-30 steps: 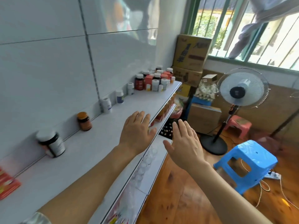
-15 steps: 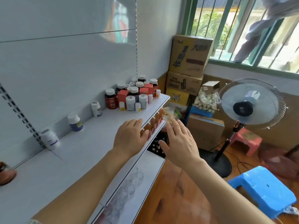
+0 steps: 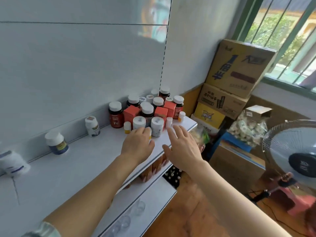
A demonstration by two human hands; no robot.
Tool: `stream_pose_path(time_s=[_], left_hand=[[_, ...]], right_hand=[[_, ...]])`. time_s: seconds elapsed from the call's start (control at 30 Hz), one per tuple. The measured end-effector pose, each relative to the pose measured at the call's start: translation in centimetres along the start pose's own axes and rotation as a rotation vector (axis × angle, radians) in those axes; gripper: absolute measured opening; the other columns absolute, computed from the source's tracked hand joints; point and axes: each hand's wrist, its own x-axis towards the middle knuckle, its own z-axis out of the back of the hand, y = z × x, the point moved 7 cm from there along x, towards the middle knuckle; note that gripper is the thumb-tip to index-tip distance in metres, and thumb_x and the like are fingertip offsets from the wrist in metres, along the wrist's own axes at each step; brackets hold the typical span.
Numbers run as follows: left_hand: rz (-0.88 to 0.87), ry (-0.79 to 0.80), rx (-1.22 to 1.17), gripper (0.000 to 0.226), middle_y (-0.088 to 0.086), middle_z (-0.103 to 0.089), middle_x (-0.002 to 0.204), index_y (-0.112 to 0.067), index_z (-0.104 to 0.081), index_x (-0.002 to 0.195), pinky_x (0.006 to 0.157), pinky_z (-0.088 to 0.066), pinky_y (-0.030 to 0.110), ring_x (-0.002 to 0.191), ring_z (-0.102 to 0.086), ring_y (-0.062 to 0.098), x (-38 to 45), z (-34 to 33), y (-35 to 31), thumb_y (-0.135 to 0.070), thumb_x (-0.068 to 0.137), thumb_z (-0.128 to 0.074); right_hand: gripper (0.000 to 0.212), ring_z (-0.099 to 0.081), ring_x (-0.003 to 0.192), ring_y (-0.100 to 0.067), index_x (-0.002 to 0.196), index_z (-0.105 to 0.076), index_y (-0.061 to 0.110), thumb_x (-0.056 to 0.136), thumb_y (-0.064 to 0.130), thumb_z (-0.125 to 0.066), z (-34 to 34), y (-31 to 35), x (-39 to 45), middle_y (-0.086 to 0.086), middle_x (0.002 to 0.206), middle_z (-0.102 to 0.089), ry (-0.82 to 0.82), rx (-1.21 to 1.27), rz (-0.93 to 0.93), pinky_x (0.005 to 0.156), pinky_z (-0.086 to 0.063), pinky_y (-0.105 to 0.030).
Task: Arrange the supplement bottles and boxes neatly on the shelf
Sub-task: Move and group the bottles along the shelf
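While packed this tightly at far right end of shelf [image 3: 71,168]: cluster of supplement bottles [image 3: 147,111] and orange boxes [image 3: 131,114]. Left hand [image 3: 137,144] fingers extended, touching near white bottle [image 3: 139,123]; right hand [image 3: 183,149] spread, holding nothing. Risks: domino toppling; small front bottle [image 3: 181,116] rolling off right edge

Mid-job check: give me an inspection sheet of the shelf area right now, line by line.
Surface: white top shelf, bare in front.
Job's things: bottle and box cluster at the far end; three white bottles spaced along the back wall.
Clutter: cardboard cartons stacked beyond the shelf.
Grips: left hand fingertips at the front bottles; right hand open, holding nothing.
Cables: a dark cord on the floor near the fan.
Surroundings: standing fan, barred window.
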Motion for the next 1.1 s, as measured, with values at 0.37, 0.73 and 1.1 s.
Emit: stream_pose_path(time_s=[0.37,0.73,1.1], left_hand=[[0.162,-0.019,0.208,0.016,0.009,-0.049,0.112,-0.012,-0.058,0.109,0.057,-0.033,0.035,0.101,-0.051,0.031,5.0,-4.3,0.1,-0.013,0.094,-0.053],[0.294,-0.275,0.023,0.006,0.003,-0.054,0.099,-0.014,-0.06,0.096,0.059,-0.05,0.043,0.088,-0.053,0.029,4.0,-4.5,-0.9,-0.015,0.091,-0.059],[0.627,-0.435,-0.625,0.015,-0.005,-0.065,0.111,-0.025,-0.066,0.105,0.078,-0.057,0.026,0.091,-0.067,0.008,-0.4,1.4,1.0,-0.019,0.091,-0.067]], right_hand=[[0.054,-0.05,0.112,-0.033,0.139,-0.041,0.015,0.091,0.034,-0.057,-4.8,-2.0,9.3,-0.012,0.135,-0.043,0.012,0.017,0.279,0.087,-0.05,-0.042],[0.024,-0.059,0.08,-0.034,0.102,-0.054,0.01,0.086,0.024,-0.067,-5.5,-3.4,12.4,-0.009,0.113,-0.055,-0.048,0.304,0.525,0.052,-0.043,-0.036],[0.023,-0.056,0.077,-0.002,0.114,-0.062,0.022,0.092,0.027,-0.064,0.9,-2.9,14.3,0.009,0.1,-0.057,0.139,0.78,0.677,0.065,-0.039,-0.012]])
